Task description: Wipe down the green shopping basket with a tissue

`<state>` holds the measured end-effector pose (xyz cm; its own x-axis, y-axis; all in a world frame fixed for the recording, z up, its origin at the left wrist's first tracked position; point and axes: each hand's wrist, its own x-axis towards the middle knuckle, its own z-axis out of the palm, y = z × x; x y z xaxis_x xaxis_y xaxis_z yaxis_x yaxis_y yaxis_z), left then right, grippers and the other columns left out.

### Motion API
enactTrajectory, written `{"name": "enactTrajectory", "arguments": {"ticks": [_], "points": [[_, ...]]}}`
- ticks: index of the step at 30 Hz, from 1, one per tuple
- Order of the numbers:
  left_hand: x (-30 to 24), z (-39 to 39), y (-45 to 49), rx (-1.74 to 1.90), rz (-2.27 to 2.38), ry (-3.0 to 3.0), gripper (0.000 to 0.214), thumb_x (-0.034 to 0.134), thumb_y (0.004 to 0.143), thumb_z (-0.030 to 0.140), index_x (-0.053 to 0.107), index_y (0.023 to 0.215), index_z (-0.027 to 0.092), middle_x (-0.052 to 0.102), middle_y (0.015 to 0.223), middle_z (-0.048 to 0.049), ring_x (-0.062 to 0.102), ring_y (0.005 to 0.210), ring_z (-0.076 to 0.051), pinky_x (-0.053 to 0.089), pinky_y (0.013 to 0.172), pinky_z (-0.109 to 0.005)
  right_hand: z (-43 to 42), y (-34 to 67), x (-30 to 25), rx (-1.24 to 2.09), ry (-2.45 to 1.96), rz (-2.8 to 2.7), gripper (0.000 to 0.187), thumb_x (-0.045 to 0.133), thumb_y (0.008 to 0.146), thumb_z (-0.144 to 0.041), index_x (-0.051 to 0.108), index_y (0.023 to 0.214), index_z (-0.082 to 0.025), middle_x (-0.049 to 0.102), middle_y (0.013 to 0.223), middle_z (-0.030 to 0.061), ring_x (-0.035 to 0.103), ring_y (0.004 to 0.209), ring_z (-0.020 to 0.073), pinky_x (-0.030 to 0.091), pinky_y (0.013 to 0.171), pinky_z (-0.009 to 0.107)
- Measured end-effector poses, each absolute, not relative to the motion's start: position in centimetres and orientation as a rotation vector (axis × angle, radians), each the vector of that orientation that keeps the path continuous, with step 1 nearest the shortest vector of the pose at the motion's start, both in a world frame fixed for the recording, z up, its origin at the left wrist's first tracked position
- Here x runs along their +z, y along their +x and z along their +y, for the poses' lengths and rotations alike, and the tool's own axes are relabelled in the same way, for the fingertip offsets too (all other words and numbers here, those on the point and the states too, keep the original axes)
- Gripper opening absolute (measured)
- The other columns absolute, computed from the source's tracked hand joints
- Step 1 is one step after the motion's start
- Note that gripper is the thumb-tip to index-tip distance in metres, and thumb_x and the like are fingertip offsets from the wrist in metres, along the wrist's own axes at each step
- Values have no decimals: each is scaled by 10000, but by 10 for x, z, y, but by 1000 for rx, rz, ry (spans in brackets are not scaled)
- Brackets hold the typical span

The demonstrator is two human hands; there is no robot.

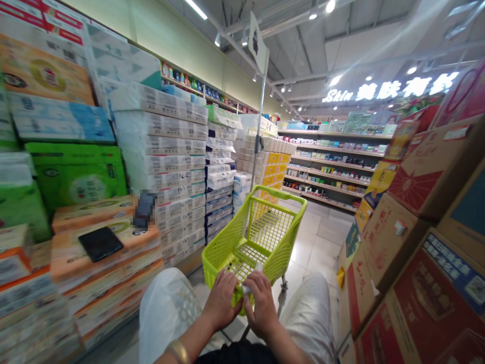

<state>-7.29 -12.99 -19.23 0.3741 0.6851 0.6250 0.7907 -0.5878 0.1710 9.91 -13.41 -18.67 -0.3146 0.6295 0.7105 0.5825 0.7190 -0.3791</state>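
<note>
Between my knees stands a lime-green shopping cart [280, 253] with a perforated plastic basket. My left hand [223, 298] curls over the near rim of this basket. Close beside it is my right hand [260, 298], its fingers bent around a small white scrap [247, 290] that looks like tissue or a wipe. Part of that scrap is hidden by the fingers, and a whitish bit also shows above them. Through the basket's grid no goods are visible.
On the left, orange tissue packs [113, 268] carry a black flat tablet-like item [100, 243] and a blurred-out object [144, 210]. White packs [178, 177] are stacked behind. Cardboard cartons [397, 227] line the right side. Stocked shelves [333, 162] stand beyond the tiled aisle [306, 237].
</note>
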Motion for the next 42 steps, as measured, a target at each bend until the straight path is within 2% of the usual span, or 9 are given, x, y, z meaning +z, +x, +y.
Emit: {"name": "enactTrajectory", "arguments": {"ticks": [3, 6, 10, 13, 18, 23, 33, 38, 42], "points": [[-195, -130, -73, -992, -1348, -2455, 299, 562, 750, 355, 547, 993, 183, 643, 998, -99, 591, 1024, -280, 406, 1036, -537, -139, 91, -192, 85, -926, -1971, 182, 497, 850, -192, 606, 992, -227, 586, 1096, 63, 485, 1170, 219, 366, 1058, 423], [-194, -130, -70, -979, -1401, -2466, 293, 584, 717, 330, 544, 971, 190, 639, 1004, -98, 582, 1039, -284, 401, 1041, -528, -120, 89, -195, 78, -1033, -1825, 211, 429, 862, -150, 615, 935, -218, 584, 1130, 77, 470, 1211, 216, 364, 1069, 426], [-189, -132, -63, -979, -1465, -2503, 271, 588, 680, 295, 535, 927, 198, 629, 997, -87, 571, 1034, -276, 369, 1070, -524, -75, 95, -197, 65, -1238, -1590, 382, 411, 793, -134, 604, 1122, -152, 491, 1344, 140, 373, 1331, 266, 336, 1093, 492], [-188, -132, -60, -944, -1465, -2533, 301, 581, 668, 283, 531, 953, 199, 627, 1023, -90, 562, 1047, -277, 354, 1077, -531, -53, 103, -197, 84, -1321, -1555, 428, 406, 784, -148, 612, 1157, -108, 494, 1356, 173, 349, 1355, 301, 328, 1092, 533], [-196, -129, -60, -879, -1454, -2490, 395, 580, 658, 294, 525, 1032, 181, 616, 1088, -122, 537, 1110, -308, 367, 1060, -543, -78, 99, -210, 86, -1295, -1600, 386, 401, 861, -198, 625, 1166, -127, 514, 1350, 152, 317, 1388, 290, 344, 1096, 522], [-202, -129, -63, -880, -1394, -2448, 404, 553, 705, 331, 516, 1077, 177, 616, 1088, -125, 541, 1102, -304, 374, 1049, -545, -118, 86, -229, 94, -1163, -1709, 390, 440, 895, -255, 571, 1259, -210, 460, 1423, 89, 294, 1410, 248, 364, 1104, 477], [-204, -129, -60, -876, -1450, -2439, 409, 583, 672, 294, 515, 1060, 184, 613, 1090, -119, 532, 1133, -312, 357, 1071, -538, -32, 123, -199, 159, -1358, -1434, 409, 367, 872, -304, 659, 1074, -102, 551, 1289, 189, 356, 1359, 297, 324, 1099, 530], [-206, -129, -63, -845, -1418, -2432, 433, 577, 670, 295, 508, 1080, 175, 610, 1104, -128, 535, 1131, -317, 364, 1063, -541, -89, 97, -218, 84, -1257, -1564, 380, 368, 914, -291, 620, 1160, -146, 504, 1366, 135, 317, 1391, 264, 348, 1104, 504], [-205, -130, -67, -837, -1410, -2424, 426, 547, 711, 323, 500, 1109, 181, 613, 1106, -126, 540, 1122, -313, 371, 1050, -544, -125, 83, -222, 62, -1128, -1787, 329, 420, 892, -208, 623, 1151, -213, 548, 1322, 81, 334, 1386, 239, 379, 1098, 472]]}}
